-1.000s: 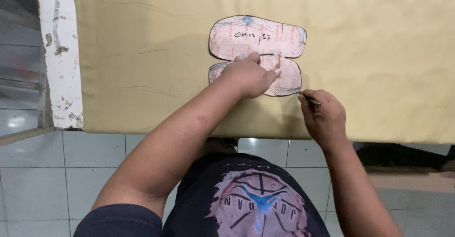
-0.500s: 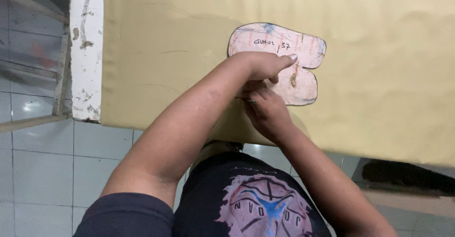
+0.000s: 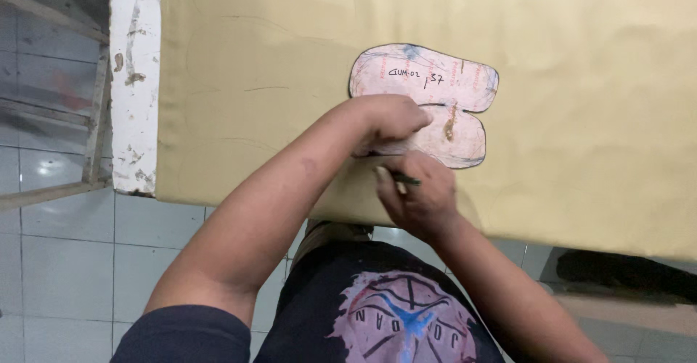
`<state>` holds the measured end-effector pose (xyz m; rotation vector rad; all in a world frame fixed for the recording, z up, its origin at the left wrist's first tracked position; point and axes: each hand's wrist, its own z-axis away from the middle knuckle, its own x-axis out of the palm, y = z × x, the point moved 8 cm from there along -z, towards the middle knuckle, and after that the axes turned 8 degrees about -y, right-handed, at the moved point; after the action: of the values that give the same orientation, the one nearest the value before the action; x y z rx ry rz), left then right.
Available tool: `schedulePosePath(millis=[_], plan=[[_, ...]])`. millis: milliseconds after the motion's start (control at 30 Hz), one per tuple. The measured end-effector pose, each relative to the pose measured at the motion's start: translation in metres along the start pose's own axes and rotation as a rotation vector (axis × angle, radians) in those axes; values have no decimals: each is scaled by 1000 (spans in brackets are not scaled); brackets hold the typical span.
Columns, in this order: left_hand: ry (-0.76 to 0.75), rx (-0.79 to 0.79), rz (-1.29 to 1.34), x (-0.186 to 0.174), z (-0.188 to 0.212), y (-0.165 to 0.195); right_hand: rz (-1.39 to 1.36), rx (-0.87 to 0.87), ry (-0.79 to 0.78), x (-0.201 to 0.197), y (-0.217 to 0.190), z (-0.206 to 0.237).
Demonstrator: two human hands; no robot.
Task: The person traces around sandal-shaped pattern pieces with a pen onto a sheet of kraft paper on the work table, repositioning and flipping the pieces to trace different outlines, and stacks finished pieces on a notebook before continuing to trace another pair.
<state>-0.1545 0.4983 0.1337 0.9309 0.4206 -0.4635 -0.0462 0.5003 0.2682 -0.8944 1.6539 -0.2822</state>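
Pinched in the right hand is a thin dark pen, its tip hidden at the near edge of the pink cardboard template. Flat on that template, fingers closed together, the left hand is pressed. Since 1 s ago the right hand is shifted from the template's right end to under the left wrist, so tracing is judged to be advancing along the near edge. Template lies on tan sheet. No containers are seen.

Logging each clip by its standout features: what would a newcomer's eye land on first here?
First, the pale pink cardboard pattern, shaped like two rounded lobes with dark edges, lying on a large tan sheet that covers the work surface. The left hand presses down on the pattern's lower left part, while the right hand just below it grips a thin pen at the pattern's bottom edge.
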Motion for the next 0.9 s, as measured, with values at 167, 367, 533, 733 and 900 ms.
schedulePosePath(millis=[167,367,533,733,900], plan=[[493,-75,9,32,62,21,-230,417,140,-46,81,15],[957,7,-255,44,103,45,-423,495,60,-10,128,-7],[1019,-3,-119,44,97,30,-366,590,-29,3,131,-15],[1022,-35,-100,46,98,28,130,318,49,-35,121,-22],[1015,-28,-108,46,98,30,-248,423,169,-50,157,3]])
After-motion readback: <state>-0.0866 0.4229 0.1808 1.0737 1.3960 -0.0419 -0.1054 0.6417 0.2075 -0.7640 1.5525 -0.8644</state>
